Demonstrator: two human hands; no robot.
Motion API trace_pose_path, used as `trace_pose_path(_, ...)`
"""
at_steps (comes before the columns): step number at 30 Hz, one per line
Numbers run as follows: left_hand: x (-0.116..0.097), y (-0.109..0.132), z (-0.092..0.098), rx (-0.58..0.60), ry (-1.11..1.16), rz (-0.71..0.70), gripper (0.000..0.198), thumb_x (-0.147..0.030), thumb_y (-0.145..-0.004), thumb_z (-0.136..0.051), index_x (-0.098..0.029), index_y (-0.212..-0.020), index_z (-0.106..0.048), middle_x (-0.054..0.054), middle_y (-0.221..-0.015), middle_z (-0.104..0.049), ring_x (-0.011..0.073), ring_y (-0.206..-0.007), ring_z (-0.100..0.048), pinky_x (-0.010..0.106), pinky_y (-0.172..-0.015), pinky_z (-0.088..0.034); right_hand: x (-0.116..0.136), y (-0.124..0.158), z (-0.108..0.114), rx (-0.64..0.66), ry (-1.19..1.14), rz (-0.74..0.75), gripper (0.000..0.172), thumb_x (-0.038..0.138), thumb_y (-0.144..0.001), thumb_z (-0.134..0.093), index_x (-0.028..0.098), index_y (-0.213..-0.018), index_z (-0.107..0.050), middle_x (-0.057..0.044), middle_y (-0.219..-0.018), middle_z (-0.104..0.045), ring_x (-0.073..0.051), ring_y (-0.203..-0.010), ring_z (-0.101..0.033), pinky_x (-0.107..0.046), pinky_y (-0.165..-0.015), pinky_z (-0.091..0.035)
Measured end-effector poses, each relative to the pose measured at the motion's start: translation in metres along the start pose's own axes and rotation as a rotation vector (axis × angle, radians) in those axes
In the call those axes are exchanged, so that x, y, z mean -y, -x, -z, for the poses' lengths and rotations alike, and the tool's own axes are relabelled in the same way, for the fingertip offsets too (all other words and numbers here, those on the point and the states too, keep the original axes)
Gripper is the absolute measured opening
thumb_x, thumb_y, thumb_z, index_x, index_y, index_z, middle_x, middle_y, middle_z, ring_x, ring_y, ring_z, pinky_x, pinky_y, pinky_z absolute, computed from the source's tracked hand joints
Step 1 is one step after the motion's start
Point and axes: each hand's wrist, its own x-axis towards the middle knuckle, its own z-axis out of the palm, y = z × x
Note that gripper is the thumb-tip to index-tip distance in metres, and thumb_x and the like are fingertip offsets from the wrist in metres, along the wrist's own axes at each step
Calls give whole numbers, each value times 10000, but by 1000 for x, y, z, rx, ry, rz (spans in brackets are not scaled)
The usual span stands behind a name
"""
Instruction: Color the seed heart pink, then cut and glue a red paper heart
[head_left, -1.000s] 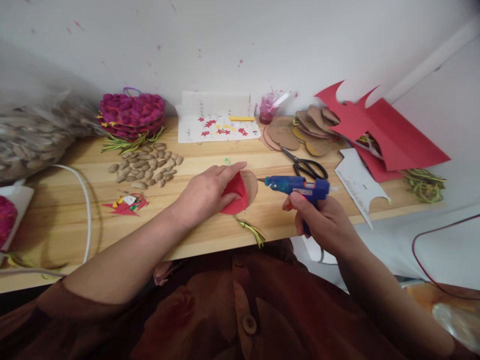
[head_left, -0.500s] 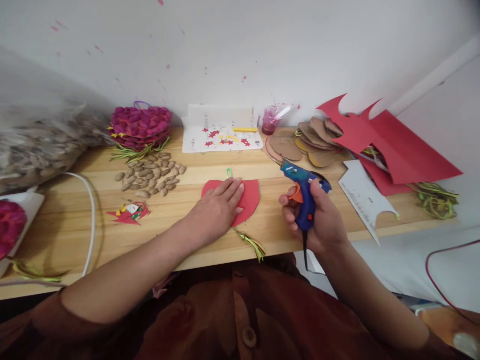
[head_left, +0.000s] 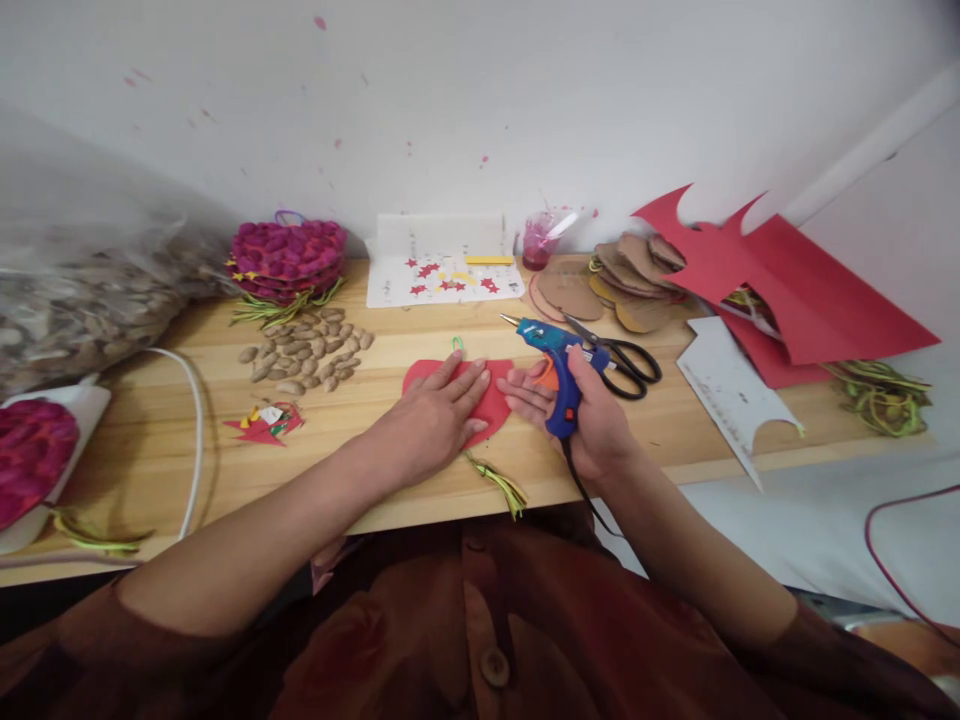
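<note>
My left hand (head_left: 433,415) lies flat with fingers spread on a red rounded cutout (head_left: 498,405), pressing it to the table. A green loop (head_left: 457,345) sticks out at the cutout's top, and a tassel of green-yellow strands (head_left: 504,485) at its bottom. A blue glue gun (head_left: 562,375) with an orange trigger is gripped in my right hand (head_left: 596,425), its nozzle pointing up and left. The right fingertips reach the cutout's right edge. Behind the gun lie black-handled scissors (head_left: 630,368).
Loose peanuts (head_left: 307,350) lie left, near a magenta peanut-covered craft (head_left: 289,255) and a bag of peanuts (head_left: 82,310). Paper scraps (head_left: 266,422) and a white cord (head_left: 196,430) are nearer. Cardboard pieces (head_left: 626,280) and red sheets (head_left: 817,300) lie right, star cutouts (head_left: 450,286) at back.
My right hand has brought the glue gun left, up to the red cutout, uncovering the scissors. My left hand stays on the cutout, its fingers spread a little wider.
</note>
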Motion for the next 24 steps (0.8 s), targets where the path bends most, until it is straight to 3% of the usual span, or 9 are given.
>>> trace_pose_path(6, -10, -1, 10, 48, 4, 43, 601, -400, -1073, -391, -65, -1571, -430, 217, -1652, -380, 385, -1571, -275, 558, -1227, -348, -2, -1, 0, 3, -25, 11, 461, 684, -936, -546, 235, -863, -622, -96, -948, -786, -274, -1049, -770, -433, -954, -627)
trace_pose_path(12, -10, 7, 16, 16, 205, 104, 716, -419, -1077, -327, -19, -1650, -168, 235, -1707, -231, 318, -1607, -176, 514, -1246, -328, -3, -1, 0, 6, -38, 25, 548, 767, -903, -535, 232, -822, -627, -99, -955, -789, -279, -1075, -764, -452, -993, -610)
trace_pose_path(19, -12, 4, 11, 48, 90, 78, 744, -544, -1063, -336, -37, -1607, -352, 207, -1687, -317, 351, -1602, -195, 531, -1283, -237, -2, -3, 0, -15, -98, 12, 529, 735, -911, -564, 230, -780, -650, -80, -873, -795, -277, -1091, -762, -460, -1027, -601)
trace_pose_path(24, -17, 2, 10, 72, -9, 107, 901, -706, -1014, -321, -44, -1623, -326, 201, -1695, -291, 347, -1601, -201, 501, -1269, -271, -4, -6, 0, -24, -142, 14, 486, 682, -937, -572, 230, -776, -649, -82, -836, -784, -285, -1084, -766, -487, -1042, -595)
